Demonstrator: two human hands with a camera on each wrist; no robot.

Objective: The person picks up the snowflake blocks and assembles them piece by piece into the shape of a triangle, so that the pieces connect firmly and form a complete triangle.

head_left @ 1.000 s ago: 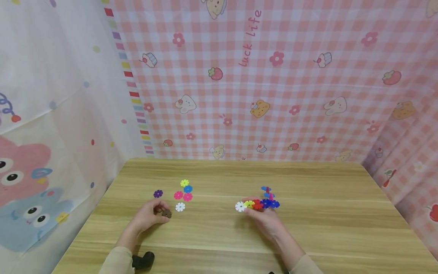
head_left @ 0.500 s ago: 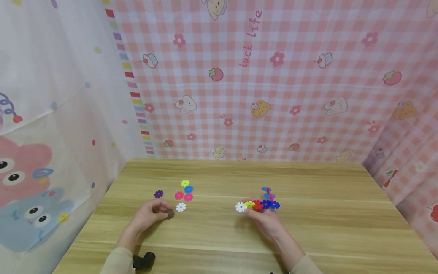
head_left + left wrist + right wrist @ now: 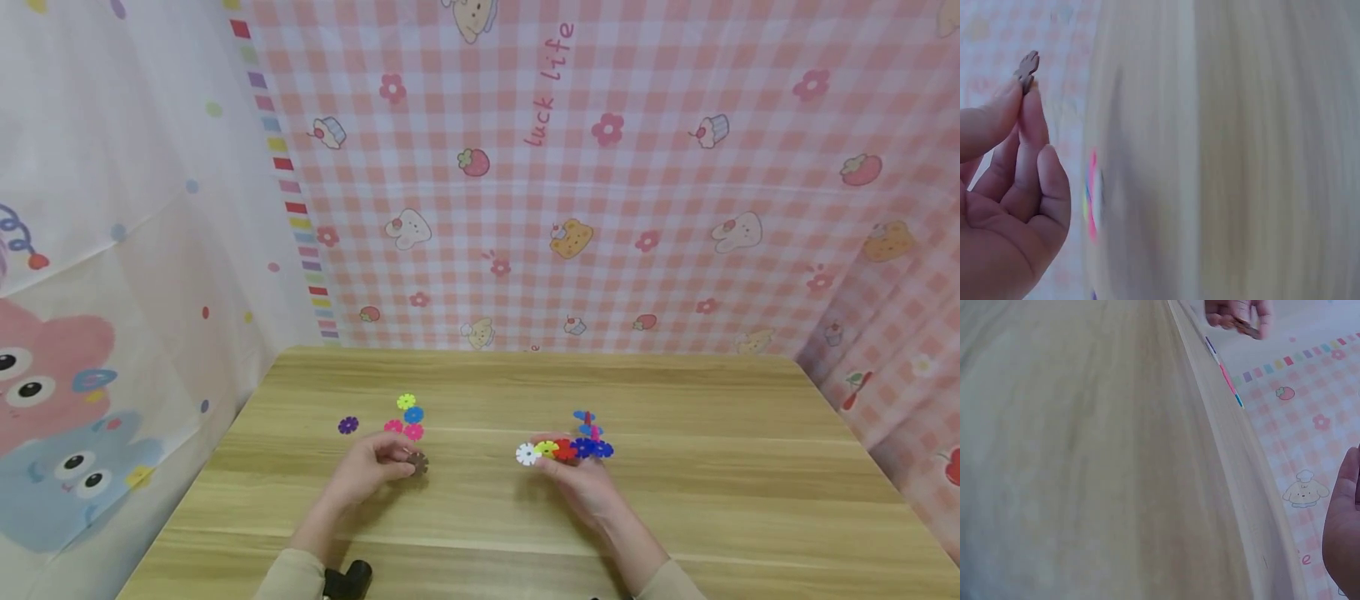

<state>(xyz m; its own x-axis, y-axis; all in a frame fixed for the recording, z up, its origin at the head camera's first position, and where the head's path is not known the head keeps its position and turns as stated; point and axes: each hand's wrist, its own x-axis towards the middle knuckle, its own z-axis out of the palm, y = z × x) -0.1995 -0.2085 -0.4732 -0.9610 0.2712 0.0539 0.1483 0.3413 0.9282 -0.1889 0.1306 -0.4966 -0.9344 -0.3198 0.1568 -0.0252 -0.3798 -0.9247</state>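
Observation:
My left hand (image 3: 371, 471) pinches a brown snowflake disc (image 3: 418, 463) between thumb and fingertips, above the table. In the left wrist view, the notched brown disc (image 3: 1029, 67) sticks up past the thumb. Further right, my right hand (image 3: 581, 483) holds a chain of joined snowflake discs. From left to right it runs through a white disc (image 3: 528, 453), a yellow disc (image 3: 547, 450), a red disc (image 3: 565, 450) and dark blue discs (image 3: 592, 447). Pink and lighter blue discs (image 3: 584, 415) rise at its right end. The right wrist view shows only the edge of this hand (image 3: 1342, 531).
Loose discs lie on the wooden table (image 3: 480, 533) beyond my left hand: purple (image 3: 348, 425), yellow (image 3: 406, 402), blue (image 3: 414, 414) and pink (image 3: 413, 432). A checked cloth (image 3: 525, 208) hangs behind the table. A black object (image 3: 348, 579) sits at my left wrist.
My left hand has moved right with the brown disc, towards the chain. It now covers the loose white disc in the head view. The right hand and chain have stayed put.

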